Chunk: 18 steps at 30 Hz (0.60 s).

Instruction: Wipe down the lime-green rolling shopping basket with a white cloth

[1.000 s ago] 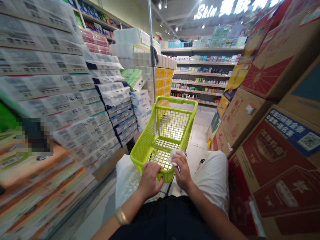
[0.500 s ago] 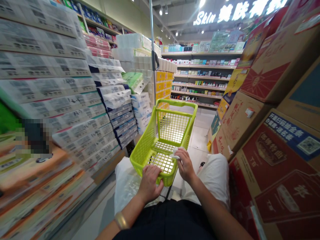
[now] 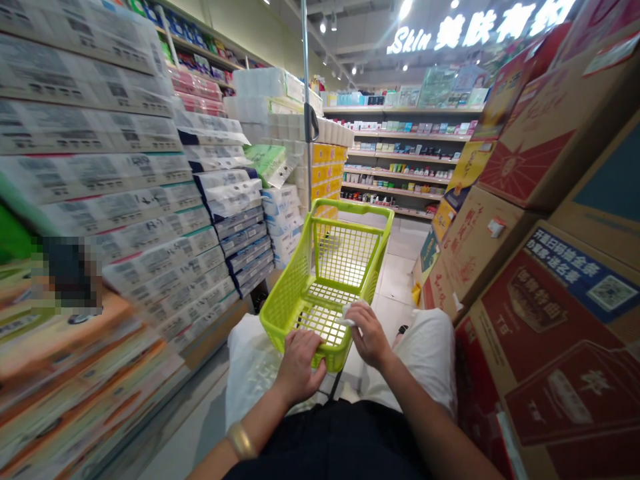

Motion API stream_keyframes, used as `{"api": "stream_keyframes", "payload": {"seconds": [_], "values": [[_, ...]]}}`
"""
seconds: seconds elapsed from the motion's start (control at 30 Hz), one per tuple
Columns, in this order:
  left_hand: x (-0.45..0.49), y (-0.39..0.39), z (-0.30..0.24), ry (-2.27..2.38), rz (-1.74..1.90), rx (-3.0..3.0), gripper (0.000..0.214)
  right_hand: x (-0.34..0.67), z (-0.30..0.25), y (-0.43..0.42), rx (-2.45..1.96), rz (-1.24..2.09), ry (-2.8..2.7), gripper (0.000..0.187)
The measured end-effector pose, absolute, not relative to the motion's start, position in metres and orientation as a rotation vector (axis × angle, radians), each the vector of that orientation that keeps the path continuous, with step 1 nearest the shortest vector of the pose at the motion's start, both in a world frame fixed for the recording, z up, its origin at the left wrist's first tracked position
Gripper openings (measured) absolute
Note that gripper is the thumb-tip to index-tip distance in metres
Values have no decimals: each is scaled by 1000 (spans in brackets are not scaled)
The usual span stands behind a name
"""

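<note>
A lime-green plastic shopping basket (image 3: 320,267) with lattice walls stands between my white-trousered knees, its near end toward me. Wrapped over the near rim is my left hand (image 3: 303,360), fingers on top and thumb on the outer side. Beside the right wall, my right hand (image 3: 369,333) pinches a crumpled white tissue (image 3: 350,312), which overlaps the basket's edge. Whether the tissue touches the rim I cannot tell. A long upright metal pole with a dark grip (image 3: 311,123) rises behind the basket's far left corner.
Tall stacks of wrapped paper packs (image 3: 120,133) line the left side. Large cartons (image 3: 555,327) are piled close on the right. Ahead, a pale tiled floor (image 3: 400,250) leads to shelves of small products (image 3: 405,147). Yellow packs (image 3: 329,163) are stacked beyond the basket.
My right hand, with the tissue, has shifted slightly down and left along the basket's right side. My left hand stays on the near rim.
</note>
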<state>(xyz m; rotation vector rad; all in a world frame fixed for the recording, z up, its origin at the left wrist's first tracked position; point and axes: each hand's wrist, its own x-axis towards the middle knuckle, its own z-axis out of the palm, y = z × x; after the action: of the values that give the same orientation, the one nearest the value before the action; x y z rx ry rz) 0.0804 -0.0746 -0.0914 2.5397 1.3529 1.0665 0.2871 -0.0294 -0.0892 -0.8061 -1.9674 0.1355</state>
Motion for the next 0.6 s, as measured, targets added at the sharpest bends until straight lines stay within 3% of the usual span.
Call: {"api": "stream_keyframes", "payload": {"seconds": [0.27, 0.6], "values": [[79, -73, -95, 1362, 1061, 2548, 16, 279, -95, -23, -933, 149, -1743, 19], [79, -79, -93, 1364, 1087, 2535, 12, 284, -96, -46, -816, 171, -1974, 21]]}}
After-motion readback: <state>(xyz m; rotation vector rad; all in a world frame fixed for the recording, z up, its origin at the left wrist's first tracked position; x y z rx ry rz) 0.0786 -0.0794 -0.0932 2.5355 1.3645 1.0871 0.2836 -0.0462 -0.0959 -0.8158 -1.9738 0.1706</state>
